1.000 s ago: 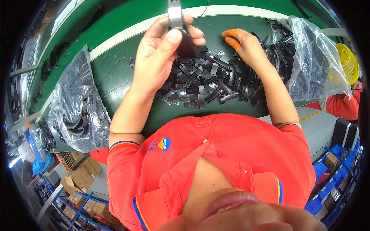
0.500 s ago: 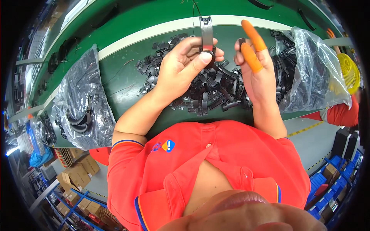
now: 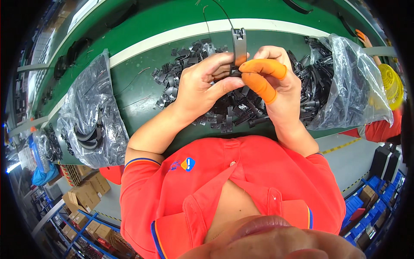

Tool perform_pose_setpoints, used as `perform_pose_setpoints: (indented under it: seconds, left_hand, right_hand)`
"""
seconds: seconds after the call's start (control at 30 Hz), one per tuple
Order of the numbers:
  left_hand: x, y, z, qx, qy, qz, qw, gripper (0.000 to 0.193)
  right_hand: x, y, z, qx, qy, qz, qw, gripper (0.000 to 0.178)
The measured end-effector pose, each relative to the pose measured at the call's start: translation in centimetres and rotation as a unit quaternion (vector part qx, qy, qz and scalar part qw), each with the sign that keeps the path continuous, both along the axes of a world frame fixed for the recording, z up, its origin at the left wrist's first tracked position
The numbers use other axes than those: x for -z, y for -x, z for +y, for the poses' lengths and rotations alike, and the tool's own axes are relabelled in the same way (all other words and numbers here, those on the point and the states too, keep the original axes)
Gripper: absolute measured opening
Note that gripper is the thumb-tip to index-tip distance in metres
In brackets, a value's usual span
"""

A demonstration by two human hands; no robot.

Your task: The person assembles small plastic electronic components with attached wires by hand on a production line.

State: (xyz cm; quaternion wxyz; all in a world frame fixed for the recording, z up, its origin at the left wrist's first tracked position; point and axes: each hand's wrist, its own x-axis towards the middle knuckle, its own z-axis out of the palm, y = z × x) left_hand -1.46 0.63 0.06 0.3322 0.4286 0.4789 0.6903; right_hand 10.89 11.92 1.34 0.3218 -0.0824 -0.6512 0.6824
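Grey plastic, a narrow flat strap-like piece (image 3: 238, 45) with thin black wires trailing from its far end, stands upright between both hands above the green work surface (image 3: 142, 93). The left hand (image 3: 202, 88) pinches its lower end between thumb and forefinger, the other fingers curled loosely behind. The right hand (image 3: 276, 82), wearing orange rubber finger cots (image 3: 261, 68) on the thumb and forefinger, presses those two tips together against the same lower end, touching the left fingertips. What exactly sits at the pinch is hidden by the fingers; it looks like a small black part being seated on the strap.

To do this well, the left grip should stay firm and low so the strap does not twist, while the cotted tips push squarely, not at an angle. The wires should hang free on the far side, clear of the pinch.

Beneath the hands lies a heap of small black plastic clips (image 3: 224, 110). A clear plastic bag of black parts (image 3: 345, 82) sits to the right, another clear bag of curved black bands (image 3: 88, 116) to the left.
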Motion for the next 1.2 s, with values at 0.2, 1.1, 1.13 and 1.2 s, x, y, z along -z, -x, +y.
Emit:
perform_pose_setpoints:
  seconds: [0.2,1.1,1.13,1.2]
  left_hand:
    - [0.1,0.2,0.0,0.006,0.022,0.108,0.994,0.031]
    - [1.7,-2.2,1.5,0.002,0.002,-0.039,0.999,0.029]
    - [1.6,-2.4,1.5,0.02,-0.007,-0.054,0.998,0.029]
    - [1.5,-2.5,1.3,0.045,-0.013,-0.055,0.997,0.028]
  right_hand:
    - [-0.4,0.9,0.1,0.085,0.059,0.073,0.992,0.024]
    - [0.9,0.6,-0.3,-0.097,0.153,0.009,0.983,0.05]
    - [1.1,0.3,0.0,-0.12,0.152,0.005,0.981,0.05]
    - [0.7,-0.3,0.5,-0.125,0.123,-0.02,0.984,0.05]
